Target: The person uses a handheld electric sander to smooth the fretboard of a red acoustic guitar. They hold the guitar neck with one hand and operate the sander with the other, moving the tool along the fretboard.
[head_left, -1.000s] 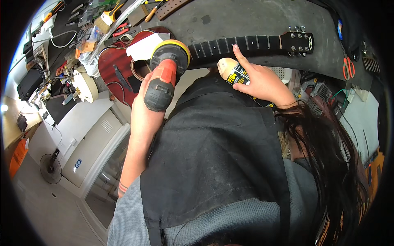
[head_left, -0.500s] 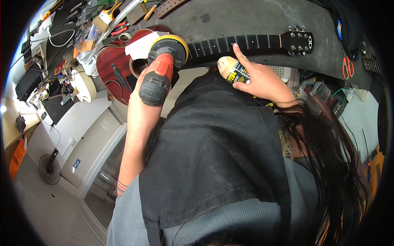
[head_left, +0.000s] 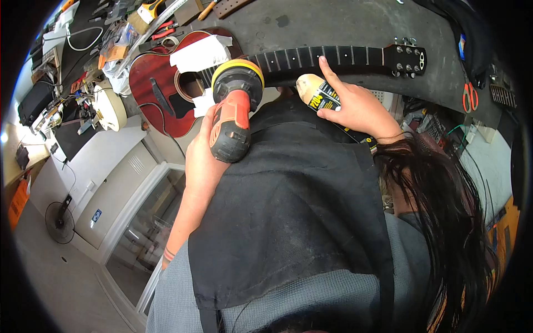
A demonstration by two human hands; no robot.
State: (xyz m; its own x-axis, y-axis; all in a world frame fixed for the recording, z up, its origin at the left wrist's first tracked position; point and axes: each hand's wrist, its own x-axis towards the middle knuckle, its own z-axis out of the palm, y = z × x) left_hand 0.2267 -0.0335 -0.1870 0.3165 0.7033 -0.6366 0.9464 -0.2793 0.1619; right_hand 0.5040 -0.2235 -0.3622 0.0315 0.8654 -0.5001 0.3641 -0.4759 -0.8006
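In my left hand [head_left: 206, 136] is a red and black handheld polisher [head_left: 233, 119], its round pad edged in yellow and turned away from me. The pad hangs by the body end of the fretboard [head_left: 300, 58]. My right hand [head_left: 358, 105] grips a pale tan bar [head_left: 308, 89] in a black wrapper, with the index finger stretched out over the neck. Behind both hands lies a dark red acoustic guitar [head_left: 147, 72], headstock [head_left: 405, 59] to the right. White masking paper [head_left: 200, 54] covers part of its top, and another white piece sits beside the soundhole.
Red-handled scissors [head_left: 470, 97] lie at the bench's right side. Several tools, a brush [head_left: 139, 21] and plastic bags [head_left: 119, 50] crowd the far left. A cream guitar-shaped body [head_left: 109, 111] stands left of the guitar. A cable [head_left: 166, 125] crosses the guitar body.
My left hand has brought the polisher right and toward me, uncovering the soundhole and more white paper. My right hand keeps nearly the same place and grip on the tan bar.
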